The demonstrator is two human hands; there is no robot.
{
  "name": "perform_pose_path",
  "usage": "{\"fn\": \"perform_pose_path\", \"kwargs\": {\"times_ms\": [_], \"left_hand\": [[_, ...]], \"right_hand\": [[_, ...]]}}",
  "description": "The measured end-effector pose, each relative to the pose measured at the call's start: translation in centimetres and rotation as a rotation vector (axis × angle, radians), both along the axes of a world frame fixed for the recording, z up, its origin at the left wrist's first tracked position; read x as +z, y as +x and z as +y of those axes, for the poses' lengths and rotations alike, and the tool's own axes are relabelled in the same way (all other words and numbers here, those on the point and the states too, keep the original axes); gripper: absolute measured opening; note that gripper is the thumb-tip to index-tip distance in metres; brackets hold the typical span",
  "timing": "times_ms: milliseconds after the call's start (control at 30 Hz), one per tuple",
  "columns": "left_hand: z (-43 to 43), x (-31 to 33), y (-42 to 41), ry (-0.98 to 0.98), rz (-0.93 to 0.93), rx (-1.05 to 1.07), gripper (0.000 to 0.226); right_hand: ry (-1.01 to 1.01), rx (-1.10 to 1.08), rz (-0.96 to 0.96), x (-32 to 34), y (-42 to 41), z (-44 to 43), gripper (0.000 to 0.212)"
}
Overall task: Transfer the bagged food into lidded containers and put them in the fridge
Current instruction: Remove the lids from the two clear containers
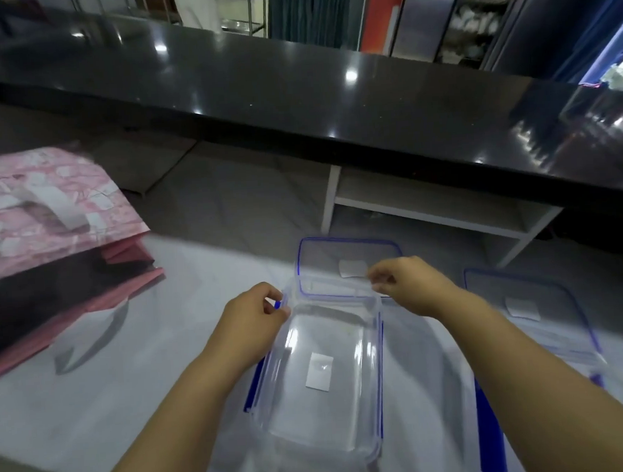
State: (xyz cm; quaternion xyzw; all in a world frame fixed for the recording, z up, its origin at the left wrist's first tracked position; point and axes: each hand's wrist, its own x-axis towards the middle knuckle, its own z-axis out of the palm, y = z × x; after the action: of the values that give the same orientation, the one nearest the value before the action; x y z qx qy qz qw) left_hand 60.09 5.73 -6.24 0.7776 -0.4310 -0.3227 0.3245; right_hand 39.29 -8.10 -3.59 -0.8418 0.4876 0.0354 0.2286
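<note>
Above clear container [322, 381], left hand [256, 312] and right hand [408, 284] each pinching lid [347, 255]; pink bag [46, 215] blurred, cropped.

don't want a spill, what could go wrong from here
The lid stands tilted, pinched only at its near edge by the right hand while the left hand pinches a blue clip; it could slip onto the open container. The second container lies close beside the right forearm and might get knocked.
</note>
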Motion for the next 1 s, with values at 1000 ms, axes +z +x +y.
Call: {"fn": "perform_pose_path", "kwargs": {"times_ms": [1000], "left_hand": [[-6.3, 9.2, -24.2, -0.238, -0.408, -0.877, 0.017]], "right_hand": [[-0.230, -0.649, -0.008, 6.7, -31.3, 13.6, 0.038]]}}
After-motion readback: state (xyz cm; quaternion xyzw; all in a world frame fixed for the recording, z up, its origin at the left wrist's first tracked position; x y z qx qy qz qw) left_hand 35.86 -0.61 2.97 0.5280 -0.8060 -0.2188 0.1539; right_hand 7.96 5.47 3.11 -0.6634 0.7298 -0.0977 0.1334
